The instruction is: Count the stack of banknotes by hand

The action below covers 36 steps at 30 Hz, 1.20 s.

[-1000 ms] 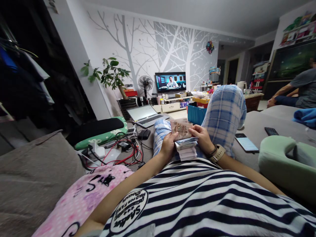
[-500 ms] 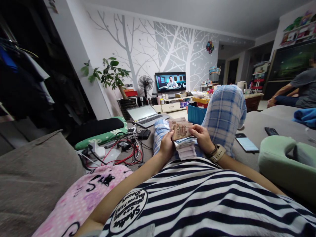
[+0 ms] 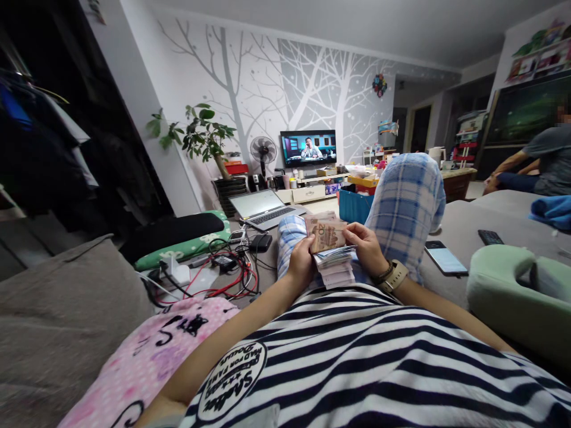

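Note:
Brownish banknotes (image 3: 329,235), the front one marked 20, are held up between my two hands above my lap. My left hand (image 3: 301,260) is closed on their left edge, thumb on the front. At their right edge, my right hand (image 3: 364,248) pinches with thumb and fingertips; a watch and a dark bracelet are on that wrist. Right below the held notes, a stack of paler banknotes (image 3: 338,274) rests on my lap against the striped shirt. How many notes each hand grips cannot be made out.
To the left are tangled cables (image 3: 243,270), a power bank (image 3: 260,242) and an open laptop (image 3: 267,211). A phone (image 3: 446,258), a remote (image 3: 490,237) and a green neck pillow (image 3: 499,279) lie to the right. Another person (image 3: 546,154) sits at the far right.
My right hand's fingers have shifted very slightly at the right edge of the banknotes. Otherwise the hands, notes and stack look the same.

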Motion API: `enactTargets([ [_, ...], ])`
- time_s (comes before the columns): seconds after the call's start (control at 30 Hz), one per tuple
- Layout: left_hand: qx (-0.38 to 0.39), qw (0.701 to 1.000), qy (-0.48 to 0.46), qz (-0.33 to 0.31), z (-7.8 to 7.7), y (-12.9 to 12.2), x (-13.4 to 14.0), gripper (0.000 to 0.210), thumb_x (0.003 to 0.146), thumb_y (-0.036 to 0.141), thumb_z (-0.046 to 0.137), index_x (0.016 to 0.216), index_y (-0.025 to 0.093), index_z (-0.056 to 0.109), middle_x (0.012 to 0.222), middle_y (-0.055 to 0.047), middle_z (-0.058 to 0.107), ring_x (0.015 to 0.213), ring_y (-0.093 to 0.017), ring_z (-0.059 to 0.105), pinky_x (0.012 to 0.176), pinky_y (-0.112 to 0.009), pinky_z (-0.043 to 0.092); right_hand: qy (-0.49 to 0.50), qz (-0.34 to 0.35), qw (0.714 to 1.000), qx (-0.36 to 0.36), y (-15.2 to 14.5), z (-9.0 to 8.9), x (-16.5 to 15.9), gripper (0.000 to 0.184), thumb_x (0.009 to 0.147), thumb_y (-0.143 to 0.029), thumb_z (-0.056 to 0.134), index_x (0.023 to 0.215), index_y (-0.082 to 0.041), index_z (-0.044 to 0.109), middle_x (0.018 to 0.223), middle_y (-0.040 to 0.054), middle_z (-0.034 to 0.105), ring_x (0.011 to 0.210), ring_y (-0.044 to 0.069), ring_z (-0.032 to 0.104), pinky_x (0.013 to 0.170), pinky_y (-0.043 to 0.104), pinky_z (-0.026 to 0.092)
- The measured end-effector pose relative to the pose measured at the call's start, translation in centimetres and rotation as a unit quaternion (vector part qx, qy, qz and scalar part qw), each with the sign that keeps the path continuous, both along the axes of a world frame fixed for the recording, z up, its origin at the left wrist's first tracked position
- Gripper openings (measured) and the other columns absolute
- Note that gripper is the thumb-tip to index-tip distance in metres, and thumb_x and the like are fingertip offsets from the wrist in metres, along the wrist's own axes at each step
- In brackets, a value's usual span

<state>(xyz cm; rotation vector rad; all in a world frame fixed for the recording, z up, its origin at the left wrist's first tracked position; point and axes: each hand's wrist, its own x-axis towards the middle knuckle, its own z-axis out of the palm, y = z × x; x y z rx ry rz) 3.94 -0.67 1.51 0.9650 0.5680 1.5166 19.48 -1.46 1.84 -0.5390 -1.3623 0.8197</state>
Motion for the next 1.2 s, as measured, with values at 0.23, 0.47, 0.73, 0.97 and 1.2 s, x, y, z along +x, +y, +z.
enactTargets([
  [0.23, 0.005, 1.0, 0.013, -0.009, 0.2, -0.4, 0.0, 0.017, 0.069, 0.03, 0.063, 0.076, 0.017, 0.072, 0.077, -0.005, 0.074, 0.09, -0.026, 0.068, 0.086, -0.038, 0.052, 0.003, -0.002, 1.0, -0.012, 0.0, -0.1, -0.1, 0.03, 0.073, -0.049, 0.069, 0.072, -0.02, 0.06, 0.057, -0.0049, 0.046, 0.051, 0.01, 0.037, 0.048, 0.025, 0.03],
  [0.47, 0.013, 0.998, 0.044, 0.039, 0.3, -0.6, 0.0, 0.019, 0.068, 0.032, 0.064, 0.071, 0.014, 0.071, 0.074, -0.007, 0.072, 0.089, -0.026, 0.067, 0.086, -0.038, 0.052, -0.004, -0.012, 1.0, -0.008, -0.3, 0.0, -0.1, 0.032, 0.073, -0.05, 0.069, 0.071, -0.02, 0.059, 0.058, -0.0046, 0.047, 0.052, 0.01, 0.038, 0.049, 0.025, 0.032],
  [0.73, 0.003, 0.999, 0.033, 0.04, 0.6, -1.0, 0.2, 0.017, 0.074, 0.026, 0.059, 0.07, 0.014, 0.071, 0.067, -0.005, 0.07, 0.084, -0.024, 0.067, 0.083, -0.036, 0.052, -0.012, -0.03, 0.999, -0.015, -0.3, 0.0, -0.1, 0.035, 0.074, -0.054, 0.067, 0.07, -0.021, 0.059, 0.056, -0.0045, 0.045, 0.052, 0.011, 0.038, 0.048, 0.025, 0.032],
  [0.97, -0.015, 0.997, 0.04, 0.057, 1.0, -1.6, 0.3, 0.018, 0.076, 0.023, 0.058, 0.059, 0.018, 0.063, 0.054, -0.001, 0.06, 0.081, -0.023, 0.066, 0.082, -0.035, 0.052, -0.011, 0.008, 0.999, -0.031, 0.0, -0.4, 0.0, 0.042, 0.078, -0.062, 0.06, 0.071, -0.021, 0.06, 0.053, -0.0013, 0.056, 0.047, 0.012, 0.04, 0.047, 0.027, 0.029],
  [1.2, -0.005, 1.0, 0.019, 0.0, 0.9, -1.9, 0.5, 0.015, 0.068, 0.026, 0.067, 0.058, 0.02, 0.058, 0.058, -0.003, 0.062, 0.09, -0.028, 0.067, 0.088, -0.04, 0.05, 0.005, -0.026, 0.999, -0.033, 0.0, -0.2, -0.1, 0.042, 0.066, -0.056, 0.076, 0.065, -0.02, 0.054, 0.055, -0.0044, 0.051, 0.05, 0.01, 0.042, 0.05, 0.026, 0.032],
])
